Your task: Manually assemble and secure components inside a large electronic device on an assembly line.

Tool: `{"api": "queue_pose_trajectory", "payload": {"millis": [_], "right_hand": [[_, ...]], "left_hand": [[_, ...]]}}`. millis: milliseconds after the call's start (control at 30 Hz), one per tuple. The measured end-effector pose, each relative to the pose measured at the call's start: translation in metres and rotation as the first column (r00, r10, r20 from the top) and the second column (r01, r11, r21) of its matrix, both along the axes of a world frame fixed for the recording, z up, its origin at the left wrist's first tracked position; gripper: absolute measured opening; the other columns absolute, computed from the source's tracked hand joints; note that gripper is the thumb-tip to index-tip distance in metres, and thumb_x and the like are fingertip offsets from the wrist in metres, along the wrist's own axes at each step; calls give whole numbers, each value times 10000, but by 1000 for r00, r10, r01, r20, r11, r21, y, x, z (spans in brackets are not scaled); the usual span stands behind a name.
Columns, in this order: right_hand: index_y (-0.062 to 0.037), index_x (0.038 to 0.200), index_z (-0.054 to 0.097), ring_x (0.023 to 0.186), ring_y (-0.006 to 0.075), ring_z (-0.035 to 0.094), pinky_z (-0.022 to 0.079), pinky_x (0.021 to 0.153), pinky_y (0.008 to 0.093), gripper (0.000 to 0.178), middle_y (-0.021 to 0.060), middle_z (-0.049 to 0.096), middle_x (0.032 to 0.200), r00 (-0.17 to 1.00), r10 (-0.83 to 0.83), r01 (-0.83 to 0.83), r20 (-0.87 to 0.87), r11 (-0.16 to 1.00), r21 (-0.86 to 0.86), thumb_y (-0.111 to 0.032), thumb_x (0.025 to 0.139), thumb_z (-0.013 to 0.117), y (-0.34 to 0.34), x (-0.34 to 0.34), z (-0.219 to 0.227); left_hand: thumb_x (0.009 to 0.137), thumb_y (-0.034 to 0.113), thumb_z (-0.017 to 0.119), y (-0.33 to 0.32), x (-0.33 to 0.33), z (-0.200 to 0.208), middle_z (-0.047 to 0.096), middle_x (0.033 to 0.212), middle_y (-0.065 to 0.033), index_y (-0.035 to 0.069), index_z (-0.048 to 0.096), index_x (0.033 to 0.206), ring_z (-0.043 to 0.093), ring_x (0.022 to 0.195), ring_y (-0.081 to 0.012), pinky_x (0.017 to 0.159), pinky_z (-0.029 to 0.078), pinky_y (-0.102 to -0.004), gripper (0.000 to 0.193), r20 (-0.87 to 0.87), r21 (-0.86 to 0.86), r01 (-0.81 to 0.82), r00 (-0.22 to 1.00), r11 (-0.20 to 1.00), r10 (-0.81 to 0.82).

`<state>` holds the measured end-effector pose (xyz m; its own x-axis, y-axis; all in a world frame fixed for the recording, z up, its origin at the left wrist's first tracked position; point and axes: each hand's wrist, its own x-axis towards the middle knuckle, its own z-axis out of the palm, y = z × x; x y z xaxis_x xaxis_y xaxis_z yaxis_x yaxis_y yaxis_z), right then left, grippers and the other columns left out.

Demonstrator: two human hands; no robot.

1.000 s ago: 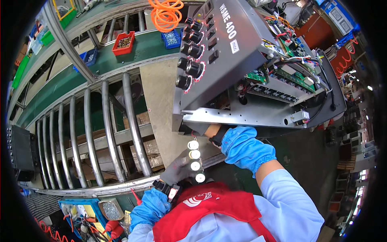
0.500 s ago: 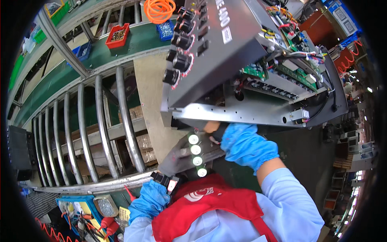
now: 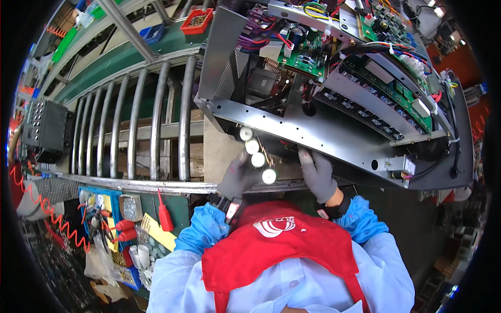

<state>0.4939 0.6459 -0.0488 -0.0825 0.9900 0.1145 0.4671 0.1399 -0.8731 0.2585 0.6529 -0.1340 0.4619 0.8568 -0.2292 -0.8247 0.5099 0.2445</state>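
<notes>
Left hand (image 3: 237, 177) and right hand (image 3: 319, 178) are seen half-curled, their hold unclear; the metal chassis (image 3: 334, 133) beyond seems heavy, stiff, best gripped underneath.

Note at left a roller conveyor (image 3: 159, 120), with bare steel rollers in parallel and a metal rail (image 3: 130, 182) along the near side. Observe brown material beneath the rollers, too obscured to identify. Record, far left, a green-topped bench (image 3: 175, 45) running alongside, with a slanting metal post (image 3: 127, 29) in front. Note, near left, a second green work surface (image 3: 181, 207). Record a pale flat panel (image 3: 215, 156) just right of the rollers. Observe dark floor (image 3: 417, 221) at right, blurred box-like shapes (image 3: 459, 235) beyond, and a reddish-brown surface (image 3: 472, 112) far right. Note a bright lamp (image 3: 439, 11), far right.
</notes>
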Motion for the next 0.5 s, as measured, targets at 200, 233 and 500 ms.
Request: {"api": "queue_pose_trajectory", "payload": {"millis": [200, 233, 500], "right_hand": [[0, 1340, 578, 1083, 325, 683, 520, 935, 413, 692, 222, 677, 1152, 987, 156, -155, 28, 987, -40, -525, 906, 700, 2, -6, 5], [1, 1348, 570, 1091, 322, 677, 516, 943, 413, 715, 222, 672, 1168, 985, 171, -170, 8, 984, -53, -540, 899, 704, 6, -7, 3], [17, 1267, 613, 870, 169, 623, 520, 841, 337, 424, 87, 666, 964, 968, 178, -188, -176, 981, -41, -278, 977, 704, 41, -15, -36]], "left_hand": [[948, 449, 670, 26, 40, -13, 578, 1373, -111, 110, 538, 1388, 542, 1269, -362, 1057, 456, -583, 571, 11, 49, -281, 960, 958, 281], [955, 445, 669, 29, 45, -16, 588, 1358, -95, 129, 543, 1383, 540, 1276, -344, 1067, 453, -561, 547, 36, 68, -317, 948, 946, 316], [971, 370, 667, 34, 78, -16, 613, 1372, -101, 78, 576, 1373, 551, 1290, -291, 1108, 412, -532, 505, 47, -17, -491, 870, 871, 491]]}}
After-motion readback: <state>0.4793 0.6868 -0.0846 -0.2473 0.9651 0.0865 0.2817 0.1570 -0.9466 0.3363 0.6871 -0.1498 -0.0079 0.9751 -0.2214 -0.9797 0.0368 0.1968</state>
